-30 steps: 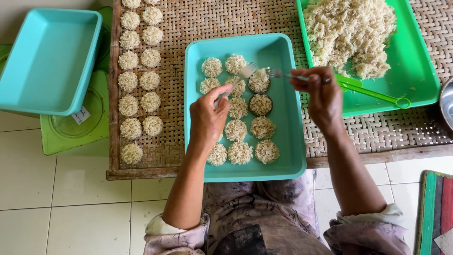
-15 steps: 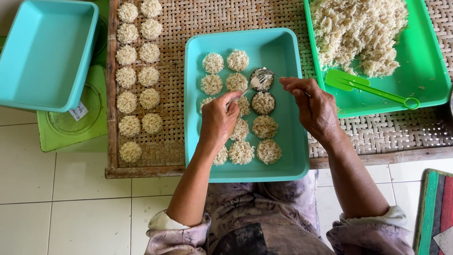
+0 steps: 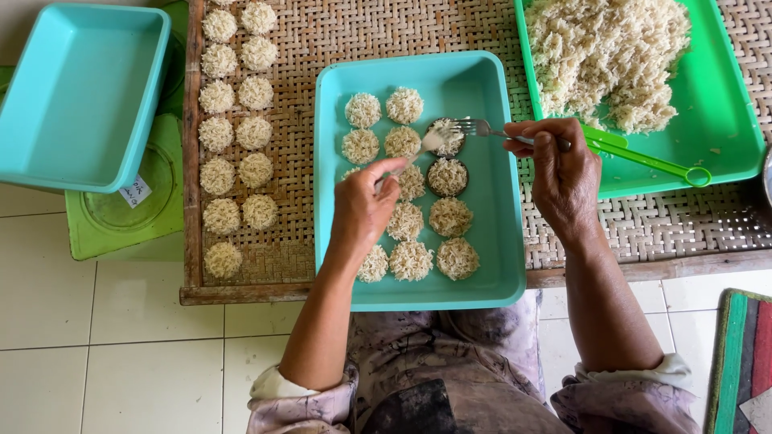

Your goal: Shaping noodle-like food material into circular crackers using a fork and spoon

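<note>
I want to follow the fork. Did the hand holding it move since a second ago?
Yes. The right hand with the fork went down into the teal tray, then came back up toward the green tray.

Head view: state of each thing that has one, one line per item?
Left hand: over the teal tray, fingertips at the ring mould.
Right hand: shut on fork.
Fork: level, tines on the mould's filling.
Ring mould: filled with noodles.
Teal tray: partly filled with noodle discs.
Empty teal tray: nothing inside.
Green tray: heaped with loose noodles.
Woven mat: two columns of discs on it.
</note>
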